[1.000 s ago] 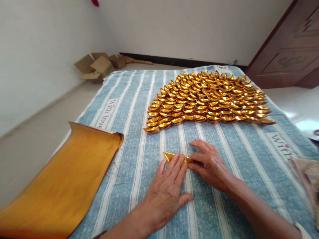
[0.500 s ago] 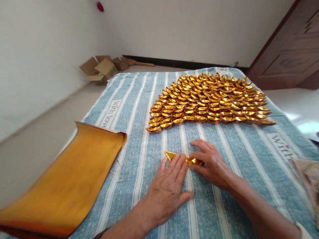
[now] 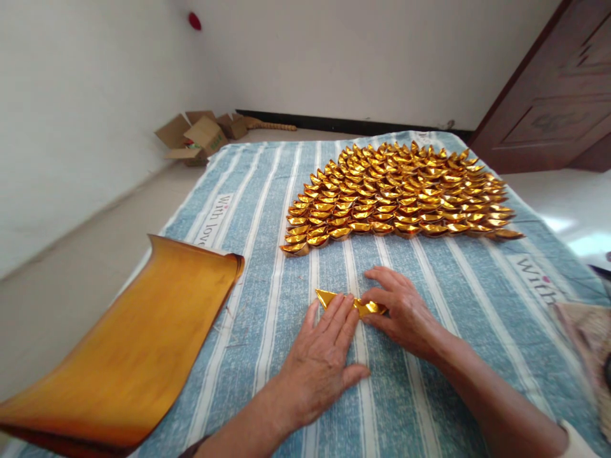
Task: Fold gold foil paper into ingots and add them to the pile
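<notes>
Gold paper [image 3: 334, 298] sits at the lower centre of the frame, a small half-folded triangular piece pinned flat on the striped blue cloth [image 3: 429, 407], and both hands are on it. Biggest thing in shot is that cloth, spread over most of the frame, soft and ribbed underneath — a crease pressed on it could come out rounded or drift off line. Next, lower left, the stack of gold sheets [image 3: 133, 343] curls up at its far edge near the cloth's border; a nudge from the left forearm looks likely to slide it off. Upper centre, the rows of folded gold ingots [image 3: 396, 194] lie packed and overlapping, near the working spot; a hand swinging forward could knock the front row out of order. Upper left, cardboard boxes [image 3: 198, 137] on the floor, well apart, no threat. Now the left hand [image 3: 319, 366]: open, fingers together, lying flat on the piece's near left part, gripping nothing. The right hand [image 3: 405, 312] is curled, thumb and fingertips pinching the piece's right end. Smallest, the piece itself: foil paper looks slippery, so if the flat hand eases off while the pinch pulls, the fold may shift and crease crooked, or the thin corner may tear.
</notes>
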Tool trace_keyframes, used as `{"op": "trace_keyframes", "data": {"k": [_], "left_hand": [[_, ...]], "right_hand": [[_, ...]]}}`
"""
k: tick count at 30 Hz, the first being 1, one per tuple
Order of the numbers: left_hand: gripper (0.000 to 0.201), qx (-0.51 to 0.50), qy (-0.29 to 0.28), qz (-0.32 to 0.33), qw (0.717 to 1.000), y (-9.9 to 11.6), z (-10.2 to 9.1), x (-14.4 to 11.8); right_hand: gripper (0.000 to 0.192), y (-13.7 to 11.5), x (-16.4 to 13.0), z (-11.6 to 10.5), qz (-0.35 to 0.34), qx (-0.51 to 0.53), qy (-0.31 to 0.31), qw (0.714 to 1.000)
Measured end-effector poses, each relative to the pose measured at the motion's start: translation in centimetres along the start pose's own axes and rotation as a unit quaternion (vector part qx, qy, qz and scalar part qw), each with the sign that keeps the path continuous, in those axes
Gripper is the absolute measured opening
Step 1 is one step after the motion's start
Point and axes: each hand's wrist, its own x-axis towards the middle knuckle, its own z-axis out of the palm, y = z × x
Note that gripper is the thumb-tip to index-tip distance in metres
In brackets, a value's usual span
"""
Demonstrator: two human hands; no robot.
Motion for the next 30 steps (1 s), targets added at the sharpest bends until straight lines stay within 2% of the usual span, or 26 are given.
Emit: {"op": "trace_keyframes", "data": {"k": [10,13,16,20,22,25,30], "left_hand": [[0.077,-0.008,-0.002,-0.007,1.000,0.0,0.0,-0.1],[0.078,-0.018,0.017,-0.003,1.000,0.0,0.0,-0.2],[0.074,-0.044,0.068,0.002,0.997,-0.4,0.0,-0.3],[0.050,-0.069,0.190,-0.019,0.979,-1.8,-0.3,0.3],[0.041,-0.069,0.224,-0.035,0.972,-2.6,-0.7,1.0],[0.031,-0.063,0.207,-0.041,0.976,-3.2,-1.6,2.0],[0.018,-0.048,0.161,-0.054,0.984,-3.1,-2.7,2.7]], "right_hand": [[0.010,0.3,0.1,0.1,-0.007,0.004,0.000,1.000],[0.011,0.3,0.1,0.1,-0.012,0.002,0.005,1.000],[0.009,0.2,0.1,0.1,-0.016,0.004,0.012,1.000],[0.008,0.3,0.2,0.2,-0.023,0.005,0.019,1.000],[0.009,0.3,0.2,0.3,-0.025,0.005,0.020,0.999],[0.014,0.5,0.3,0.5,-0.024,0.005,0.025,0.999],[0.023,0.6,0.2,0.7,-0.030,0.006,0.041,0.999]]}}
